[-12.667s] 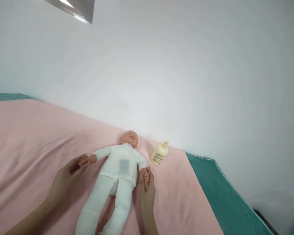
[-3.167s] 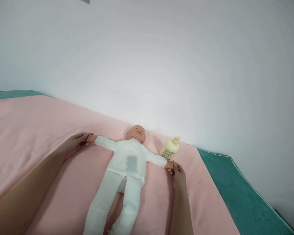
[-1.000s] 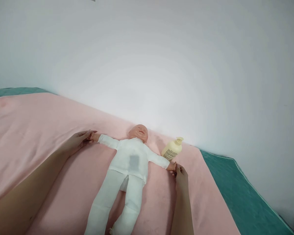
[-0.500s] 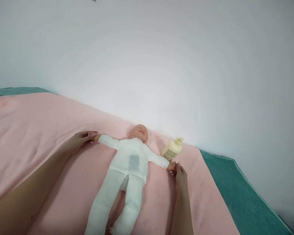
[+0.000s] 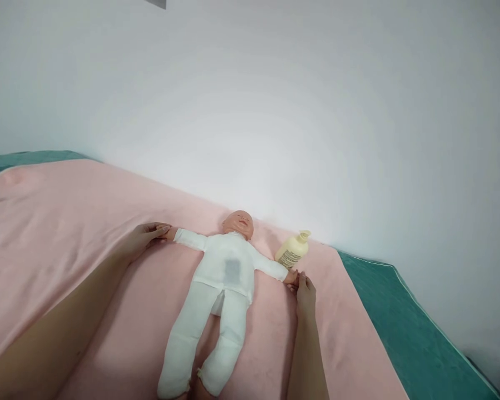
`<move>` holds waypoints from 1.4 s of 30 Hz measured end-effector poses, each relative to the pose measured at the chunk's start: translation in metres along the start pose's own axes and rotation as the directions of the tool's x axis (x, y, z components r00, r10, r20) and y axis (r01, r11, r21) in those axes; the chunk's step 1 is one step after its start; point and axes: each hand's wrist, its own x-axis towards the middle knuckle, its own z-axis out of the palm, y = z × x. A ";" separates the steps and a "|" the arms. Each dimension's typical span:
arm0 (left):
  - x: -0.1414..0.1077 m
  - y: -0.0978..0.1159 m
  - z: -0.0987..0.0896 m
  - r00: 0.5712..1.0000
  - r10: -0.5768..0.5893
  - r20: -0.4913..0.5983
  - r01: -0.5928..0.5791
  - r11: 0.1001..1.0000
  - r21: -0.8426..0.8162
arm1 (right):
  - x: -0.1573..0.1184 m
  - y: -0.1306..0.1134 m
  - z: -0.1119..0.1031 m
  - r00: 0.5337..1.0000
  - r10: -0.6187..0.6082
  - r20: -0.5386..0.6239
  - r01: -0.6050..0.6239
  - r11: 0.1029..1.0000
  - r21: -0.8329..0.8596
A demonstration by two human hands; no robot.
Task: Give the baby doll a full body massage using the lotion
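A baby doll (image 5: 223,266) in white cloth lies on its back, arms stretched out to both sides and head toward the wall. A grey rectangular patch shows on its torso. My left hand (image 5: 144,238) is closed around the doll's hand on the left, thumb on top. On the other side, my right hand (image 5: 306,293) pinches the doll's other hand between thumb and fingers. Just beyond that hand stands a pale yellow pump bottle (image 5: 292,250) with dark print, touched by neither of my hands.
A pink cloth (image 5: 125,328) lies beneath the doll, with wrinkles at the left. Green covering (image 5: 404,311) shows past its right edge and at the far left. A white wall (image 5: 250,111) rises directly behind the doll's head and the bottle.
The view has shifted slightly, so more of the doll's lower legs shows. Both hands keep their hold on the doll's hands, and its arms stay spread.
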 end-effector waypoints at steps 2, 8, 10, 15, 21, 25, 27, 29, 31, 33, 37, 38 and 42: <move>-0.002 0.001 0.001 1.000 0.016 -0.008 -0.016 1.000 0.027 | -0.004 -0.003 0.001 1.000 -0.014 -0.014 0.014 1.000 -0.003; -0.003 0.004 0.005 0.994 0.067 -0.083 -0.055 0.989 0.139 | -0.021 -0.011 0.002 0.996 -0.065 -0.058 0.063 0.997 -0.044; -0.002 0.004 0.007 0.985 0.105 -0.135 -0.076 0.976 0.203 | -0.026 -0.013 0.003 0.993 -0.093 -0.076 0.088 0.994 -0.069; 0.000 -0.001 0.015 0.931 0.155 -0.331 -0.024 0.930 0.368 | -0.029 -0.011 0.004 0.975 -0.175 -0.135 0.152 0.974 -0.167; -0.019 -0.004 0.019 0.805 0.232 -0.546 0.073 0.875 0.479 | -0.029 -0.005 0.006 0.965 -0.215 -0.151 0.172 0.952 -0.254; -0.052 0.001 0.025 0.766 0.321 -0.558 0.019 0.855 0.518 | -0.030 -0.004 0.006 0.967 -0.218 -0.135 0.177 0.948 -0.265; -0.078 0.000 0.034 0.769 0.381 -0.513 -0.053 0.838 0.542 | -0.030 -0.003 0.007 0.966 -0.222 -0.133 0.181 0.947 -0.264; -0.111 -0.007 0.048 0.786 0.425 -0.449 -0.117 0.816 0.566 | -0.029 -0.002 0.007 0.965 -0.225 -0.133 0.185 0.948 -0.258; -0.150 -0.023 0.064 0.862 0.368 -0.349 -0.131 0.827 0.548 | -0.028 -0.001 0.007 0.966 -0.224 -0.129 0.187 0.950 -0.249; -0.191 -0.042 0.080 0.939 0.278 -0.202 -0.144 0.854 0.501 | -0.026 0.000 0.007 0.967 -0.223 -0.125 0.188 0.951 -0.244; -0.257 -0.068 0.099 0.922 0.383 0.058 -0.360 0.790 0.496 | -0.024 0.001 0.006 0.965 -0.230 -0.129 0.195 0.950 -0.242; -0.267 -0.069 0.102 0.913 0.387 0.133 -0.396 0.757 0.519 | -0.024 0.002 0.006 0.964 -0.230 -0.129 0.195 0.951 -0.240; -0.285 -0.073 0.108 0.866 0.445 0.228 -0.478 0.605 0.637 | -0.025 0.002 0.007 0.968 -0.220 -0.122 0.190 0.957 -0.222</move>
